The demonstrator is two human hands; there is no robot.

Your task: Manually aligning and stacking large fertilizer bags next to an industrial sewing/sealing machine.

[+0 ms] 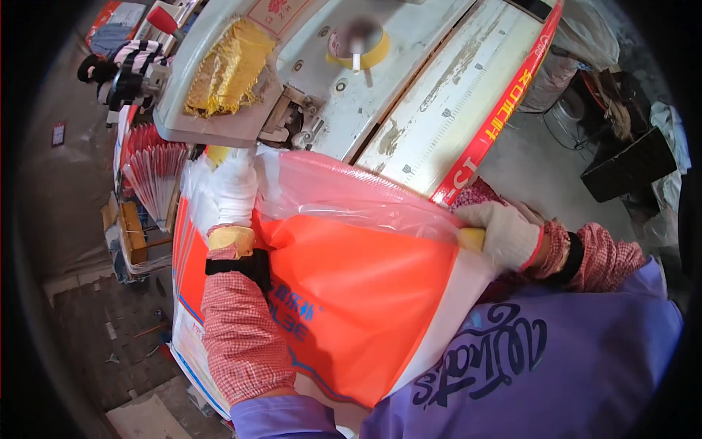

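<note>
An orange and white sack hangs in front of me, its clear plastic upper edge lying along the front of a sewing machine. My left hand, in a white glove with yellow patches, is closed on the sack's upper left part, just below the machine's head; its fingertips are partly hidden. At the opposite top corner my right hand, also gloved, pinches the edge with a yellow-covered thumb. Between both hands the edge is stretched out, and the orange panel below has folds.
Yellow woven cloth covers part of the machine's arm. A tape roll lies on the pale tabletop, bordered by a red strip. Stacked clear-and-red packaging stands at left. A dark box sits on the floor at right.
</note>
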